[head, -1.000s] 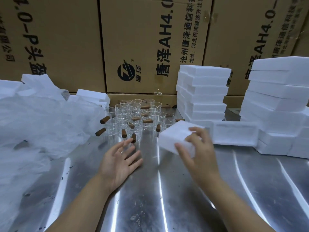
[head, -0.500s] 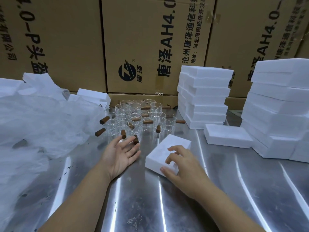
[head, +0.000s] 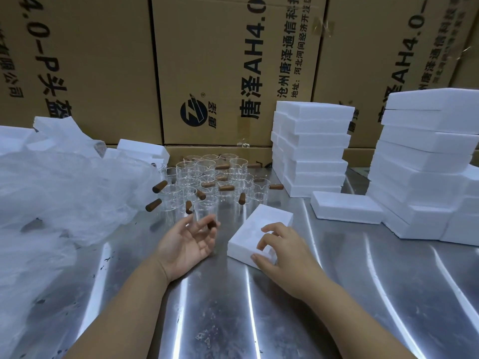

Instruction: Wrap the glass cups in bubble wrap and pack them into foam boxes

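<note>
Foam box, white, flat and rectangular, lies on our shiny steel bench. Our right grip clutches its near corner, fingers arched over the top. Left grip lies palm up, loosely curled, empty, just before the clear glass cups with brown wooden handles.

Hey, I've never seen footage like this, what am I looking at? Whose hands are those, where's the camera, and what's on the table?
There is no machine: these are a person's two bare hands, filmed by one wide camera worn on the head, looking forward and down. The right hand grips a white foam box resting on the metal table. The left hand is open, palm up, holding nothing. Behind it stand clear glass cups with brown handles. Crumpled wrap lies at left, foam stacks at right, cartons behind.
</note>
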